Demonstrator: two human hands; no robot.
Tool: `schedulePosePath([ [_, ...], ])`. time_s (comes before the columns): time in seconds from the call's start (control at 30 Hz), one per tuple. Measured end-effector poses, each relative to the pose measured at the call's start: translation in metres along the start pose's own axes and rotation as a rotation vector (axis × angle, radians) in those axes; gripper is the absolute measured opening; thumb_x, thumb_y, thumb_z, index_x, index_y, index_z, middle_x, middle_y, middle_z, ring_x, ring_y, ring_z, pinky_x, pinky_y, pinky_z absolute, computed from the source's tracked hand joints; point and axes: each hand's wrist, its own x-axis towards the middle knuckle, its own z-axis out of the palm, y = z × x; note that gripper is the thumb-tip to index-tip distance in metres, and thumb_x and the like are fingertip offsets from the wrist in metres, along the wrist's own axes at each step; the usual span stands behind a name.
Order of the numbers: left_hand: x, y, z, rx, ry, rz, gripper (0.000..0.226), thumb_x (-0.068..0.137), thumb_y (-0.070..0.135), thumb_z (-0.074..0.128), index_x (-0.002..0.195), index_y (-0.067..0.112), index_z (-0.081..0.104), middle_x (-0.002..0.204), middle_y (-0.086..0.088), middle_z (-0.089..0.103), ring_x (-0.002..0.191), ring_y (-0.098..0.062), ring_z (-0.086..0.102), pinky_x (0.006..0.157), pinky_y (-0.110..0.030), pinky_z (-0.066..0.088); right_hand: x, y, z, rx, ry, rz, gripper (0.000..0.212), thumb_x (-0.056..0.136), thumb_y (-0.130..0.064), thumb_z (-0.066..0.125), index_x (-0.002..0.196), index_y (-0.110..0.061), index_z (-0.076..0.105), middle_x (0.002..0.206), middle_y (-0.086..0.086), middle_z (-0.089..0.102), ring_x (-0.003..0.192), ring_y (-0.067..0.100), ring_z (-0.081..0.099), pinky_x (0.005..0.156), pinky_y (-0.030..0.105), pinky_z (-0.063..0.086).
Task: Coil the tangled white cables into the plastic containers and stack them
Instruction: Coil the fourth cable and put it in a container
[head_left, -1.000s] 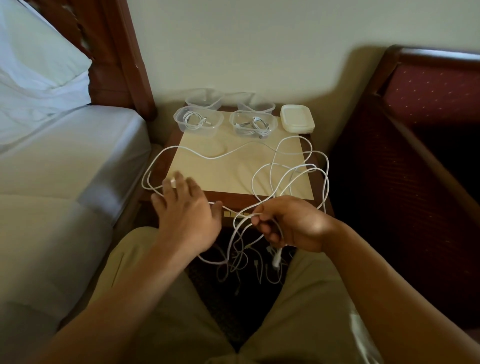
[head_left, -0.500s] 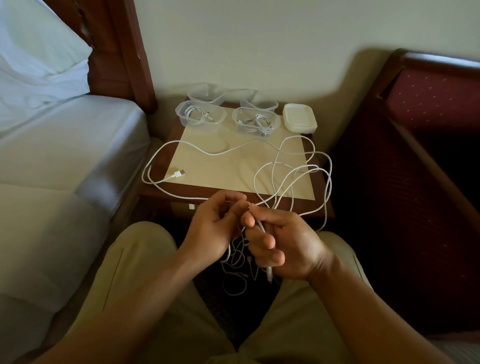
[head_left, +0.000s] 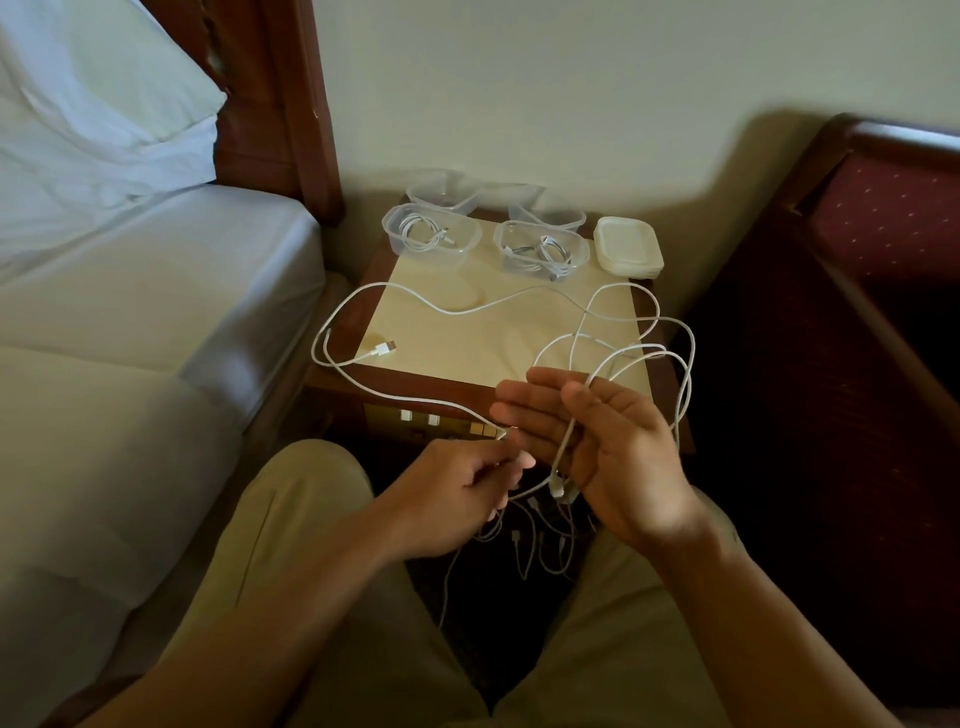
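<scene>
You have a small wooden nightstand with a cream top (head_left: 467, 343) against the pale wall (head_left: 571, 78). To its left stands a bed with white sheets (head_left: 130, 291), a white pillow (head_left: 88, 98) and a dark wooden headboard (head_left: 280, 104). A dark red upholstered chair (head_left: 883, 218) sits right.

Both forearms enter from the lower frame bare, with no sleeves visible. Left hand (head_left: 457, 493) and right hand (head_left: 613, 457) wear no gloves, rings or watch. Legs at the bottom of the frame are clad in khaki trousers (head_left: 291, 545), plain weave, with a side seam line showing on the left thigh.
</scene>
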Motion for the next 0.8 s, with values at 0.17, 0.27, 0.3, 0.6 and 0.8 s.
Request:
schedulePosePath([
  [0.17, -0.002, 0.004, 0.001, 0.183, -0.048, 0.136, 0.019, 0.106, 0.04, 0.049, 0.106, 0.045, 0.067, 0.076, 0.006, 0.067, 0.067, -0.013, 0.065, 0.064, -0.037, 0.054, 0.002, 0.02, 0.0, -0.382, 0.084, -0.074, 0.031, 0.11, -0.01, 0.034, 0.134, -0.001, 0.052, 0.124, 0.01, 0.071, 0.117, 0.02, 0.069, 0.104, 0.039, 0.053],
  [0.27, -0.002, 0.005, 0.0, 0.222, -0.08, 0.142, 0.017, 0.105, 0.037, 0.05, 0.102, 0.037, 0.067, 0.069, 0.008, 0.064, 0.061, -0.009, 0.062, 0.058, -0.025, 0.045, 0.003, 0.027, 0.005, -0.651, 0.117, -0.11, 0.03, 0.11, -0.019, 0.036, 0.135, -0.011, 0.052, 0.129, 0.0, 0.068, 0.121, 0.009, 0.064, 0.107, 0.037, 0.051],
  [0.3, -0.002, 0.006, -0.001, 0.227, -0.093, 0.146, 0.019, 0.105, 0.037, 0.049, 0.096, 0.041, 0.065, 0.071, 0.007, 0.065, 0.063, -0.009, 0.063, 0.061, -0.027, 0.046, 0.004, 0.029, 0.008, -0.705, 0.124, -0.115, 0.031, 0.11, -0.021, 0.036, 0.136, -0.013, 0.052, 0.129, -0.002, 0.068, 0.121, 0.007, 0.064, 0.106, 0.036, 0.051],
  [0.6, -0.001, 0.011, -0.016, 0.353, -0.047, 0.161, 0.028, 0.098, 0.034, 0.057, 0.079, 0.055, 0.059, 0.068, 0.004, 0.062, 0.06, -0.01, 0.059, 0.056, -0.026, 0.044, 0.008, 0.026, 0.011, -1.215, 0.063, -0.051, 0.024, 0.109, -0.024, 0.037, 0.11, -0.013, 0.058, 0.101, -0.001, 0.071, 0.089, 0.013, 0.069, 0.078, 0.036, 0.059],
  [0.8, 0.002, 0.013, -0.036, 0.417, 0.018, 0.168, 0.015, 0.094, 0.037, 0.068, 0.081, 0.029, 0.064, 0.071, 0.011, 0.061, 0.067, -0.006, 0.059, 0.057, -0.028, 0.049, 0.007, 0.02, -0.002, -1.135, -0.003, 0.289, 0.039, 0.109, -0.023, 0.036, 0.088, -0.004, 0.062, 0.065, 0.009, 0.064, 0.048, 0.02, 0.058, 0.052, 0.037, 0.052],
])
